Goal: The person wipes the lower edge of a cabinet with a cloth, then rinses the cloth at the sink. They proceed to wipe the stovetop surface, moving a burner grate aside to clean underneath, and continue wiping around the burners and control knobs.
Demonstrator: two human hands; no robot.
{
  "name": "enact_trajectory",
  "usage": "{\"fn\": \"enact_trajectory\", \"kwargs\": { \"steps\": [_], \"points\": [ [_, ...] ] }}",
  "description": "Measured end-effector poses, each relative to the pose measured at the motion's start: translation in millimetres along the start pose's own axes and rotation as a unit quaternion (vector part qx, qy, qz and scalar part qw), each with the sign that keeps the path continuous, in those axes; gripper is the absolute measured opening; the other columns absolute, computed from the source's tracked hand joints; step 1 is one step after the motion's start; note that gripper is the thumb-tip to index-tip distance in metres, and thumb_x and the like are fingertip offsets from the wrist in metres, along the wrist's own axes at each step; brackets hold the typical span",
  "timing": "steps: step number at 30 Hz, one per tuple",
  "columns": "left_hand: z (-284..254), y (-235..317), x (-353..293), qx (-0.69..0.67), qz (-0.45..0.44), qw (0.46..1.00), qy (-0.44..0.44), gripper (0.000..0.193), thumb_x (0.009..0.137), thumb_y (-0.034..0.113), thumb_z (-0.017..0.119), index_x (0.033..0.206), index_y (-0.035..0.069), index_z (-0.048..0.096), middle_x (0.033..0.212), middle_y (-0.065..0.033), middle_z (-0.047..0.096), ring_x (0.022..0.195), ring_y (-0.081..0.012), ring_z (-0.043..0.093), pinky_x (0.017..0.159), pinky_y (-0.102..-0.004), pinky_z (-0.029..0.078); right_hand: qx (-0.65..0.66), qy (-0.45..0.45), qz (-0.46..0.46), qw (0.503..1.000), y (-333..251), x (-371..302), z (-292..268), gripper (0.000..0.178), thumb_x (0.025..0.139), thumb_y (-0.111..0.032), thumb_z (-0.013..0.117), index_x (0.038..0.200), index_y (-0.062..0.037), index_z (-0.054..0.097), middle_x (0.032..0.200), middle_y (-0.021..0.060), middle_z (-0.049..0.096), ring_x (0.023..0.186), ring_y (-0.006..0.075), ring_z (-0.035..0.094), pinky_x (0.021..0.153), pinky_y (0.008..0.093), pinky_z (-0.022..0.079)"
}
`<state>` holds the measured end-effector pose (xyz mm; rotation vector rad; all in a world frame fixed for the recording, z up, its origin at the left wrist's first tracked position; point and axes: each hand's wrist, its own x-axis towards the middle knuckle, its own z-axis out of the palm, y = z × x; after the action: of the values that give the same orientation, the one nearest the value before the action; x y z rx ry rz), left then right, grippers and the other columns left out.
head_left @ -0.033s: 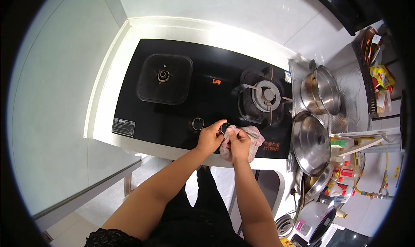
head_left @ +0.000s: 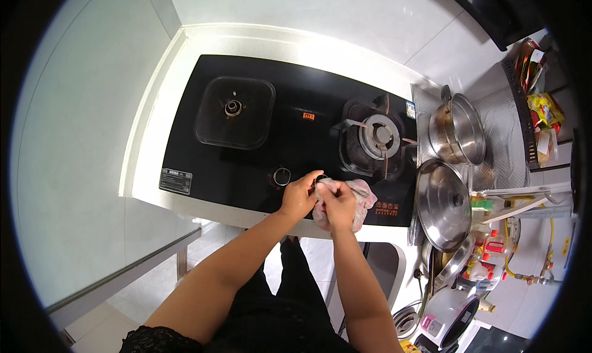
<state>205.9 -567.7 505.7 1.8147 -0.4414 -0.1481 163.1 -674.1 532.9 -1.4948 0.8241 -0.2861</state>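
Observation:
My left hand (head_left: 299,196) is closed at the front edge of the black gas hob (head_left: 296,149), its thumb and fingertips pinching a round hob knob (head_left: 320,178). Whether that knob is fixed to the hob or loose, I cannot tell. In my right hand (head_left: 339,206) is a crumpled pink and white cloth (head_left: 364,195), bunched under the fingers and pressed against the knob's side. Part of the knob is hidden by the cloth. A second knob (head_left: 282,176) sits on the hob just left of my left hand.
The left burner (head_left: 233,108) has no pan support; the right burner (head_left: 379,137) carries one. To the right stand a steel pot (head_left: 456,131) and a domed steel lid (head_left: 443,208). Bottles (head_left: 487,269) crowd the lower right, and a dark basket (head_left: 521,115) holds packets.
My right hand and the cloth have shifted slightly left, covering more of the knob. The left hand stays in place.

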Motion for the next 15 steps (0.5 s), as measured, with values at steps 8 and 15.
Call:
{"fn": "enact_trajectory", "kwargs": {
  "steps": [8,15],
  "points": [
    [-1.5,5.5,1.5,0.002,-0.068,0.996,-0.064,0.056,0.078,0.003,0.074,0.131,0.007,0.054,0.095,-0.0111,0.071,0.075,-0.0137,0.07,0.066,-0.0267,0.054,-0.055,0.158,0.011,0.986,2.2,-6.0,-16.0,0.028,0.09,-0.024,0.068,0.088,0.0034,0.071,0.074,0.0068,0.066,0.064,0.0115,0.055,0.061,0.0281,0.047],
    [-12.9,28.7,-30.1,-0.071,-0.014,0.997,-0.003,0.073,0.079,0.0,0.073,0.143,0.008,0.04,0.127,-0.0148,0.059,0.08,-0.0158,0.069,0.068,-0.0276,0.056,-0.001,0.167,-0.137,0.976,27.5,-29.0,-77.1,0.02,0.088,-0.016,0.071,0.095,0.002,0.064,0.081,0.0033,0.061,0.07,0.0101,0.054,0.063,0.0275,0.047]
  ]
}}
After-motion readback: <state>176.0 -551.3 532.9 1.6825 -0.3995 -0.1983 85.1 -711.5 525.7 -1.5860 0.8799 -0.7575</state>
